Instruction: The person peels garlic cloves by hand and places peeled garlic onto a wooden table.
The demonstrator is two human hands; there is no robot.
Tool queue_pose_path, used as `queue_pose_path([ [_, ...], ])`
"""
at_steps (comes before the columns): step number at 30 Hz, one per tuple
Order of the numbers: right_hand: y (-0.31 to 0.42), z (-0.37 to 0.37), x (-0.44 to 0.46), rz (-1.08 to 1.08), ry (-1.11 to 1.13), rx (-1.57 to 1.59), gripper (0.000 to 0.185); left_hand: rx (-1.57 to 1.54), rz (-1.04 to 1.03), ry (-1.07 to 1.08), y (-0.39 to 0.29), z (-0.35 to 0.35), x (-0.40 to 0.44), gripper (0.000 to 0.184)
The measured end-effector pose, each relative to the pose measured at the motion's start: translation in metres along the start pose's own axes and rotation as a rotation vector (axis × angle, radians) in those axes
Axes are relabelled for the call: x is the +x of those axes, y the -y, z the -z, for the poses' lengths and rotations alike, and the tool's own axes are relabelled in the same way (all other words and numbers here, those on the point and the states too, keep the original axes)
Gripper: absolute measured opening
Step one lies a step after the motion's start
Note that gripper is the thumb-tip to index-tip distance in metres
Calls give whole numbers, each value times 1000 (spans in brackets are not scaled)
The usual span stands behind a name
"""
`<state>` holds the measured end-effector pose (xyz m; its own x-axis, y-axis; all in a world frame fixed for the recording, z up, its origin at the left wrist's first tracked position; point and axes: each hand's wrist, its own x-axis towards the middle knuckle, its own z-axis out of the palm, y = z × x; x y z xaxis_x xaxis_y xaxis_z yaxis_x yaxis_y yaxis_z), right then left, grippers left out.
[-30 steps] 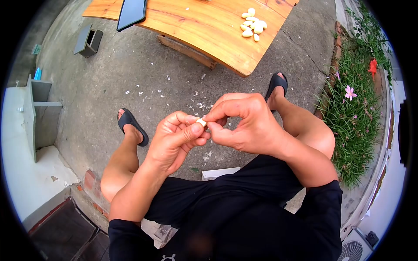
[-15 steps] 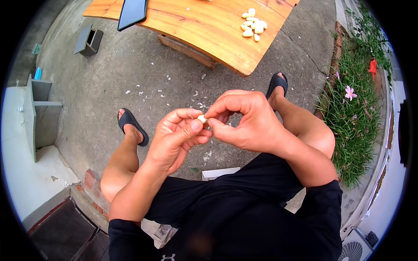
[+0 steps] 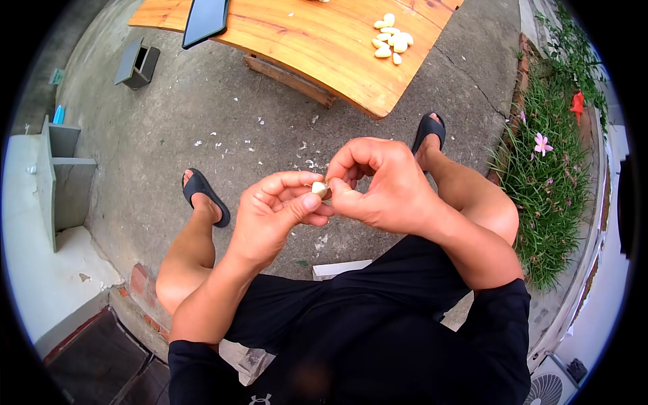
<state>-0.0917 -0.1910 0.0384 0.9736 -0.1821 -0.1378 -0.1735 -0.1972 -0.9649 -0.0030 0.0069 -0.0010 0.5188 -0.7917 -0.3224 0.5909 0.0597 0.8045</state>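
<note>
A pale garlic clove [image 3: 319, 190] is pinched between the thumb and fingers of my left hand [image 3: 273, 209], above the ground between my knees. My right hand [image 3: 385, 185] is closed in a pinch at the clove's right side, with a thin bit of garlic skin [image 3: 328, 193] at its fingertips. The clove's far side is hidden by my fingers. Several peeled garlic cloves [image 3: 383, 52] lie in a small pile near the right end of the wooden table [image 3: 304, 44], beyond my hands.
A dark-framed tablet or phone [image 3: 206, 21] lies on the table's left part. Bits of skin [image 3: 310, 163] are scattered over the concrete floor [image 3: 142, 148]. A grey box [image 3: 138, 64] stands at the left, and grass with pink flowers [image 3: 542, 144] grows along the right.
The clove has turned and shifted slightly right in my left hand, showing more of its pale surface. My right hand's fingers have curled in more tightly beside it.
</note>
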Motion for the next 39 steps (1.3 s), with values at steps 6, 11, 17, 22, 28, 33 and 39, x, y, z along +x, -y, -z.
queue_pose_path([
  [6, -5, 1, 3, 82, -74, 35, 10, -296, 151, 54, -7, 7, 1, 27],
  [11, 4, 11, 4, 224, -69, -158, 6, -416, 184, 68, -7, 9, 2, 21],
  [17, 1, -1, 3, 480, -96, -126, 10, -471, 158, 56, 2, 11, 2, 23],
  [22, -3, -9, 0, 513, -107, -214, 10, -467, 161, 19, 0, 7, 2, 25],
  [28, -3, -9, 0, 517, -116, -240, 10, -454, 126, -27, 2, 8, 0, 22],
  [33, -2, -11, -3, 488, -125, -232, 7, -423, 90, -16, 5, 9, -1, 23],
  [39, -6, -21, -5, 507, -193, -261, 11, -416, 89, 7, 8, 11, -3, 24],
])
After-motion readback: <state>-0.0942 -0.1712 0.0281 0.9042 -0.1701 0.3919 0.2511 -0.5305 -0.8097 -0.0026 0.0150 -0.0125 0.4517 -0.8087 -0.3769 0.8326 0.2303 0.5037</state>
